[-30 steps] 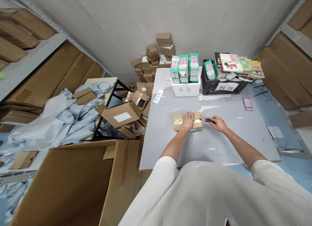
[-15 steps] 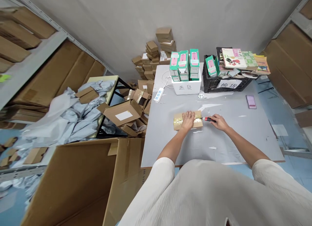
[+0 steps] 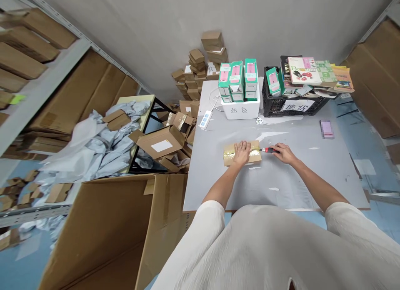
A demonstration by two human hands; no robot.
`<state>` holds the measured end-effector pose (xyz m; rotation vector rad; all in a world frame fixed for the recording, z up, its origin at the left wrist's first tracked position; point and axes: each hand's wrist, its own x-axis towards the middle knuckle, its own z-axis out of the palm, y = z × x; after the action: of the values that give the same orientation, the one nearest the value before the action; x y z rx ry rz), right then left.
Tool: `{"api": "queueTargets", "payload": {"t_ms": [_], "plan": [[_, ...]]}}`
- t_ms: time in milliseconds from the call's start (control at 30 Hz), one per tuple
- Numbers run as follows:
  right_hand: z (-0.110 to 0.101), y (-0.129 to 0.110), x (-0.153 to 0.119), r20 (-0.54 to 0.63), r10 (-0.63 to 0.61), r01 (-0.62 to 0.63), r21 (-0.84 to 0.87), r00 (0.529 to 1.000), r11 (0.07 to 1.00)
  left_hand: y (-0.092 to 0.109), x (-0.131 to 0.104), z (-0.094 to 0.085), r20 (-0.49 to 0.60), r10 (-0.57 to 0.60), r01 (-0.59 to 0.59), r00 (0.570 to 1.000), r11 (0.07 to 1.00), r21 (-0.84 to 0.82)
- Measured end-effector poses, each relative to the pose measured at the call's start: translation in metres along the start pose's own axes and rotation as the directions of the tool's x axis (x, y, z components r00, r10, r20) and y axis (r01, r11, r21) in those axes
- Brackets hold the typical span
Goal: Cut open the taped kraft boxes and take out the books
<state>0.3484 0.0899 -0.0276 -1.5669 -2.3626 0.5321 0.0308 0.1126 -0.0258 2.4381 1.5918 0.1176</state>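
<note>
So the right hand [image 3: 283, 153] has its fingers wrapped around a red-and-black cutter [image 3: 271, 150], blade pointing left at the small cardboard box [image 3: 256, 157]. The box is just left of those fingers, long axis running side to side, so the cutter's roughly in line with it. Tip's right at the box's right end; can't tell if it's in the shiny tape [image 3: 229, 152]. Left hand [image 3: 242, 153] is nearer, fingers spread flat on top, not gripping. Box lies flat on the grey table [image 3: 215, 190].
</note>
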Motion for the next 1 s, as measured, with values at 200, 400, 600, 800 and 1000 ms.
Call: {"api": "queueTargets", "payload": {"t_ms": [200, 400, 600, 800, 1000], "plan": [[-0.001, 0.006, -0.001, 0.036, -0.022, 0.020, 0.060, 0.999, 0.998, 0.002, -0.007, -0.001, -0.003, -0.005, 0.005, 1.000, 1.000, -0.018], [-0.008, 0.001, -0.005, 0.040, -0.056, 0.054, 0.040, 0.998, 0.998, 0.013, 0.002, -0.011, -0.024, 0.070, -0.071, 0.997, 0.995, -0.076], [-0.014, -0.001, -0.010, 0.040, -0.059, 0.059, -0.008, 0.997, 0.998, 0.012, 0.034, -0.021, 0.083, 0.230, -0.223, 0.970, 0.971, -0.086], [-0.010, -0.001, -0.013, 0.028, -0.046, 0.046, -0.011, 0.999, 0.999, 0.021, 0.032, 0.002, -0.024, 0.245, -0.244, 0.969, 0.969, 0.029], [0.009, -0.011, -0.009, -0.001, 0.003, -0.003, -0.020, 1.000, 1.000, 0.020, 0.027, 0.022, -0.086, 0.237, -0.236, 0.968, 0.971, 0.031]]}}
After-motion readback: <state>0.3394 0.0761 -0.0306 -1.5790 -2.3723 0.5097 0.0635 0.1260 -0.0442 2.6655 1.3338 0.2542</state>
